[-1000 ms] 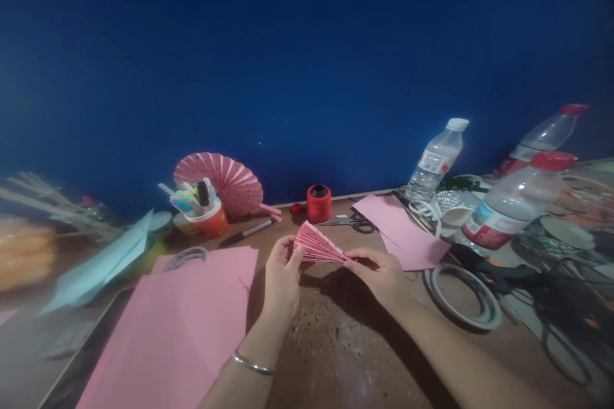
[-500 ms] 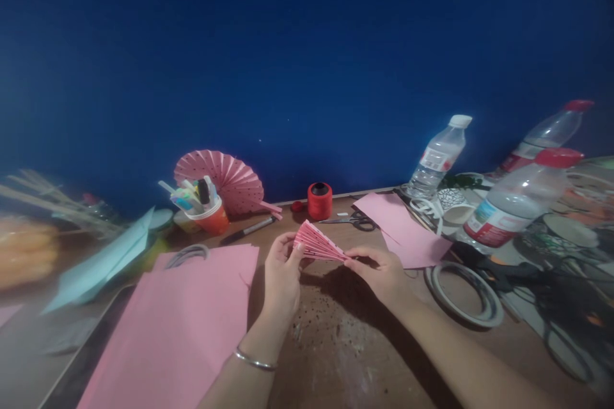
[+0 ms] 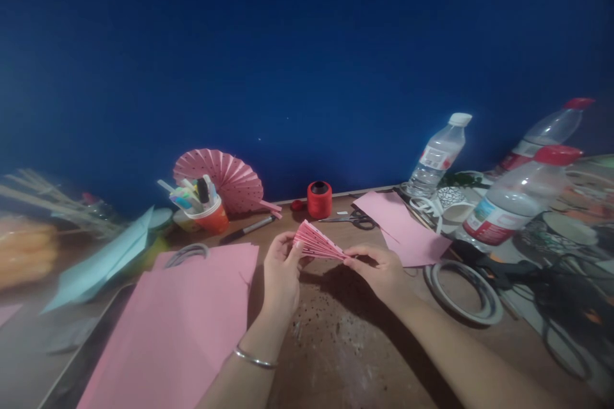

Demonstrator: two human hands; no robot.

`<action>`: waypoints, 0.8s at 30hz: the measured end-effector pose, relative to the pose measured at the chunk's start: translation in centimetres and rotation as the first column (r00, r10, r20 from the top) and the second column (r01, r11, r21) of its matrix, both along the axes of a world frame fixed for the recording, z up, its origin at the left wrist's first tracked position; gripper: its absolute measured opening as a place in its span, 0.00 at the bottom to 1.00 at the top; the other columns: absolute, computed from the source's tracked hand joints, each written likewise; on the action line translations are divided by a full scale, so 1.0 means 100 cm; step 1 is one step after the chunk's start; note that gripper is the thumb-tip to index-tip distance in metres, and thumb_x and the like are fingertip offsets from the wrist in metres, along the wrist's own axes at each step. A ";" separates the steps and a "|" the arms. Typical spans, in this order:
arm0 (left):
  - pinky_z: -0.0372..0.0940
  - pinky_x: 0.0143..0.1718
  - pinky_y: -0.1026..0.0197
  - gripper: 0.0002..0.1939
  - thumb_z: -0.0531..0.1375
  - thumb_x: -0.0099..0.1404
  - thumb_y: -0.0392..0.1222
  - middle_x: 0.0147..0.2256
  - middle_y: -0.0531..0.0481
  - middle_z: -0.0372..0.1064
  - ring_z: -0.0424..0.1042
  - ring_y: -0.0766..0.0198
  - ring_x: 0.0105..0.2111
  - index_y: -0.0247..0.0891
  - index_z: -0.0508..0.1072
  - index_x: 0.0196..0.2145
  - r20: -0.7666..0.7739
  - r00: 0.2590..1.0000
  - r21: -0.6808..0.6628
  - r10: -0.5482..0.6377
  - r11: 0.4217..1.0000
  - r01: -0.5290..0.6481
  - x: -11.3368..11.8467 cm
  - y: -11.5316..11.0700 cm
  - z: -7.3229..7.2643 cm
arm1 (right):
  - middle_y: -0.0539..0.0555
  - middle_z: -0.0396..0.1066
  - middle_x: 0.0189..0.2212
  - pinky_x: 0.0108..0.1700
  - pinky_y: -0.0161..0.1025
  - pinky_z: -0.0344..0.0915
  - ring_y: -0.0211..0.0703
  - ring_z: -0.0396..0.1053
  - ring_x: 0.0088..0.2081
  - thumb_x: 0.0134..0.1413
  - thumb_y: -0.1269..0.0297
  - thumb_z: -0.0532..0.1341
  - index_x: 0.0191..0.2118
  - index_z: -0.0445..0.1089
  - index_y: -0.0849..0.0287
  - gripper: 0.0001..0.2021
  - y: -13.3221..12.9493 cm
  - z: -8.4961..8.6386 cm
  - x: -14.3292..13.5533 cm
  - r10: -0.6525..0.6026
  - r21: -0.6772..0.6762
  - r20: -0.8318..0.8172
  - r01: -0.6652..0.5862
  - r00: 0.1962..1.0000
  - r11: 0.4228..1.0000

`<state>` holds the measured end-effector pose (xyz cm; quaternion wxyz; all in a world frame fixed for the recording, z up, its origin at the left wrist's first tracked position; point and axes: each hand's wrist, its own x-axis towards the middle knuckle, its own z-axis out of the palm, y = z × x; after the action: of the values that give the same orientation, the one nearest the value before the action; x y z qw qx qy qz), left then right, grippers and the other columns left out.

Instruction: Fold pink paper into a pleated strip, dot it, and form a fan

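Between my two hands is a small pleated pink paper fan [image 3: 317, 243] with dark dots, held just above the table. My left hand [image 3: 283, 268] grips its wide left end, thumb in front and fingers behind. At the narrow right end, my right hand [image 3: 378, 271] pinches the gathered folds between thumb and fingertips. Behind the fan stands a red thread spool [image 3: 319, 200], with scissors [image 3: 355, 220] lying beside it. A larger opened pink pleated fan [image 3: 223, 176] leans against the blue wall at the back left.
Pink paper sheets [image 3: 177, 326] lie at the left, with a cup of pens [image 3: 211, 216] behind them. To the right are a cut pink sheet [image 3: 407, 233], a grey tape roll [image 3: 434, 294] and plastic bottles [image 3: 503, 211]. Small dark specks dot the wooden table [image 3: 336, 358].
Almost nothing differs. Both hands keep the same hold on the small fan, and the view has shifted very slightly.
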<state>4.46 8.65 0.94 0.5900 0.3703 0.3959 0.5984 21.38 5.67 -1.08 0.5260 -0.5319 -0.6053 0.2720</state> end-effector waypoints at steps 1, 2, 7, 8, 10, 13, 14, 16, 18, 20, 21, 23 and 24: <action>0.65 0.34 0.64 0.09 0.60 0.55 0.40 0.32 0.54 0.67 0.67 0.70 0.31 0.38 0.64 0.34 0.007 1.000 -0.003 0.000 1.000 0.000 0.000 0.000 -0.001 | 0.51 0.73 0.28 0.33 0.38 0.67 0.43 0.70 0.31 0.45 0.62 0.61 0.30 0.73 0.55 0.05 0.000 0.000 0.000 0.003 0.004 0.005 -0.003 1.000 1.000; 0.65 0.33 0.65 0.09 0.60 0.55 0.40 0.32 0.54 0.67 0.67 0.70 0.30 0.38 0.64 0.34 0.016 1.000 -0.008 0.002 1.000 -0.002 -0.001 0.000 -0.001 | 0.51 0.73 0.29 0.33 0.38 0.67 0.42 0.70 0.31 0.45 0.62 0.61 0.30 0.73 0.55 0.06 0.000 0.000 0.000 0.007 0.010 0.012 -0.007 1.000 1.000; 0.64 0.31 0.68 0.10 0.61 0.53 0.39 0.30 0.54 0.67 0.66 0.73 0.28 0.36 0.64 0.32 0.076 0.997 -0.042 0.030 0.999 -0.027 -0.002 0.003 -0.003 | 0.51 0.72 0.31 0.33 0.36 0.68 0.40 0.70 0.30 0.45 0.63 0.62 0.35 0.71 0.54 0.08 -0.001 0.000 0.001 0.074 0.046 0.060 -0.077 0.995 0.996; 0.64 0.30 0.68 0.10 0.62 0.53 0.39 0.30 0.54 0.67 0.66 0.73 0.28 0.36 0.64 0.32 0.085 0.996 -0.049 0.031 0.998 -0.027 -0.001 0.003 -0.004 | 0.51 0.72 0.32 0.33 0.36 0.68 0.40 0.69 0.30 0.45 0.64 0.62 0.36 0.71 0.54 0.09 -0.002 0.000 0.000 0.089 0.052 0.072 -0.093 0.993 0.994; 0.64 0.30 0.68 0.11 0.62 0.52 0.39 0.31 0.53 0.67 0.67 0.73 0.28 0.36 0.64 0.32 0.102 0.994 -0.066 0.038 0.997 -0.031 -0.001 0.003 -0.004 | 0.52 0.71 0.33 0.33 0.36 0.68 0.40 0.69 0.31 0.45 0.65 0.62 0.38 0.70 0.55 0.10 -0.002 0.001 0.000 0.097 0.085 0.101 -0.106 0.990 0.991; 0.64 0.30 0.69 0.11 0.63 0.52 0.39 0.31 0.53 0.67 0.67 0.73 0.27 0.36 0.65 0.32 0.119 0.992 -0.095 0.039 0.995 -0.028 0.000 0.003 -0.004 | 0.53 0.70 0.32 0.35 0.37 0.67 0.41 0.68 0.32 0.47 0.67 0.61 0.36 0.69 0.56 0.08 -0.001 0.001 -0.001 0.068 0.195 0.144 -0.095 0.987 0.976; 0.64 0.30 0.69 0.11 0.63 0.52 0.39 0.31 0.53 0.66 0.67 0.73 0.27 0.36 0.65 0.31 0.122 0.992 -0.101 0.034 0.995 -0.021 0.001 0.002 -0.004 | 0.53 0.70 0.32 0.35 0.37 0.67 0.41 0.68 0.32 0.48 0.68 0.60 0.35 0.69 0.56 0.07 -0.001 0.001 -0.001 0.059 0.232 0.150 -0.093 0.987 0.968; 0.64 0.30 0.69 0.10 0.62 0.52 0.39 0.31 0.54 0.66 0.67 0.73 0.28 0.35 0.66 0.31 0.126 0.992 -0.107 0.018 0.994 -0.005 0.002 0.002 -0.005 | 0.54 0.69 0.31 0.35 0.38 0.66 0.41 0.68 0.33 0.49 0.70 0.58 0.34 0.69 0.56 0.05 0.000 0.001 -0.001 0.050 0.283 0.155 -0.092 0.987 0.955; 0.64 0.30 0.69 0.09 0.62 0.53 0.39 0.31 0.54 0.66 0.66 0.73 0.28 0.36 0.66 0.31 0.132 0.991 -0.110 0.007 0.994 0.008 0.003 0.001 -0.005 | 0.54 0.69 0.31 0.36 0.38 0.66 0.41 0.68 0.33 0.50 0.71 0.57 0.34 0.68 0.57 0.05 0.000 0.002 -0.001 0.041 0.311 0.158 -0.089 0.987 0.946; 0.64 0.31 0.69 0.09 0.62 0.53 0.39 0.30 0.54 0.66 0.66 0.74 0.28 0.35 0.65 0.31 0.141 0.990 -0.115 0.006 0.993 0.011 0.004 0.001 -0.006 | 0.53 0.69 0.30 0.36 0.38 0.66 0.40 0.68 0.33 0.50 0.72 0.58 0.34 0.69 0.57 0.06 -0.001 0.002 -0.001 0.024 0.334 0.166 -0.080 0.986 0.939; 0.64 0.31 0.69 0.09 0.62 0.53 0.39 0.30 0.54 0.66 0.66 0.74 0.27 0.35 0.65 0.31 0.144 0.990 -0.119 0.008 0.993 0.009 0.004 0.001 -0.006 | 0.53 0.69 0.30 0.36 0.38 0.66 0.40 0.68 0.33 0.49 0.73 0.58 0.34 0.69 0.57 0.06 -0.001 0.002 -0.001 0.017 0.344 0.170 -0.075 0.985 0.936; 0.65 0.31 0.69 0.09 0.62 0.53 0.39 0.30 0.54 0.66 0.66 0.74 0.27 0.35 0.65 0.31 0.147 0.989 -0.129 0.014 0.992 0.005 0.005 0.001 -0.006 | 0.53 0.70 0.30 0.36 0.37 0.66 0.40 0.68 0.33 0.48 0.74 0.59 0.33 0.69 0.57 0.06 0.000 0.002 -0.001 0.009 0.367 0.173 -0.073 0.985 0.927; 0.65 0.31 0.69 0.10 0.62 0.52 0.38 0.30 0.54 0.65 0.66 0.74 0.27 0.35 0.65 0.31 0.146 0.989 -0.135 0.017 0.991 0.003 0.005 0.001 -0.006 | 0.53 0.70 0.29 0.36 0.37 0.65 0.40 0.68 0.33 0.48 0.75 0.59 0.33 0.69 0.57 0.07 0.000 0.001 -0.001 0.009 0.376 0.173 -0.075 0.985 0.924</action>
<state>4.93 8.75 0.32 0.6391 0.2833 0.3921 0.5980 21.32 5.65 -0.93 0.5604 -0.4276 -0.7000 0.1146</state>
